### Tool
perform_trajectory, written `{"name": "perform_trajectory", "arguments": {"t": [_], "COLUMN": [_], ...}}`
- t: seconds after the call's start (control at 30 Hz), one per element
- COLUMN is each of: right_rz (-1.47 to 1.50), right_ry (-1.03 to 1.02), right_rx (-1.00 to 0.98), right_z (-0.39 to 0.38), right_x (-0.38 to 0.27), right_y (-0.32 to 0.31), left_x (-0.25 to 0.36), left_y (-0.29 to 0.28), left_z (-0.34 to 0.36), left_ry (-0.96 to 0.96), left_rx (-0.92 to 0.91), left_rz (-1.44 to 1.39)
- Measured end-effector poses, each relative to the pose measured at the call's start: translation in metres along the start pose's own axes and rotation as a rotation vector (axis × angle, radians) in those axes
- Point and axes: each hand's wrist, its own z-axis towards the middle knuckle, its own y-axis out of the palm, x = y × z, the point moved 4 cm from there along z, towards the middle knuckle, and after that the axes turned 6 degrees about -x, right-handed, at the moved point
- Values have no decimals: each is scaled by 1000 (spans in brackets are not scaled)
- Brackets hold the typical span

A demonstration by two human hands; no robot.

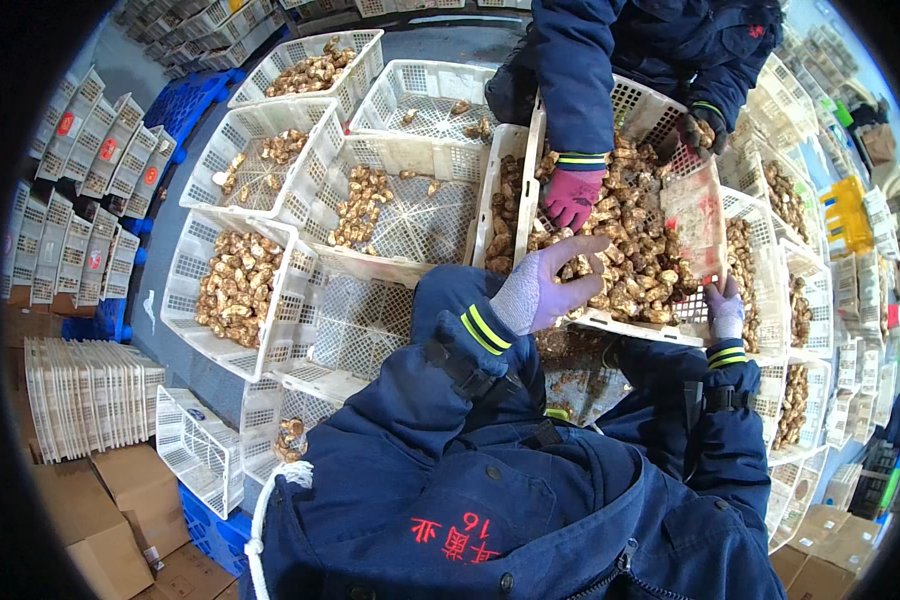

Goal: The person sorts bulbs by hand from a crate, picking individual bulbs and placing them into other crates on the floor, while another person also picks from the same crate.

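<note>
Mushrooms (630, 235), knobbly and brown with cream patches, lie in a loose heap inside one white plastic crate (697, 212), and I take this crate as my landmark. From my distant seat I have only the head view. It shows me the crate standing in front of the wearer's knees, with red marks on its right inner wall.

The wearer's left hand (548, 288), in a pale purple glove, is over the near left edge of the crate; I see its thumb and fingers spread apart, with mushrooms just beside them. The right hand (726, 312), gloved similarly, is at the near right corner of the crate, its fingers against the wall. How tightly these fingers press, I cannot tell.

From the far side of the crate a co-worker leans in. This person's pink glove (575, 197) reaches down to the heap near the left wall, and a dark glove (703, 130) is by the far right corner.

To the left of the crate I find a wide crate (425, 158) with a small pile of mushrooms, and further left a fuller crate (280, 262). Well apart, beyond these, there are a blue pallet (192, 103) and cardboard boxes (82, 512).
</note>
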Motion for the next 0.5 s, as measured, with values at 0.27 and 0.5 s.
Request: {"name": "perform_trajectory", "arguments": {"t": [0.27, 0.5], "right_rz": [-142, -102], "right_ry": [62, -36], "right_rx": [-15, 34], "right_z": [-12, 3], "right_x": [-26, 7], "right_y": [10, -5], "left_x": [-2, 2], "left_y": [-3, 0], "left_z": [-2, 0], "left_ry": [13, -24], "left_rx": [-5, -9], "left_rz": [15, 27]}}
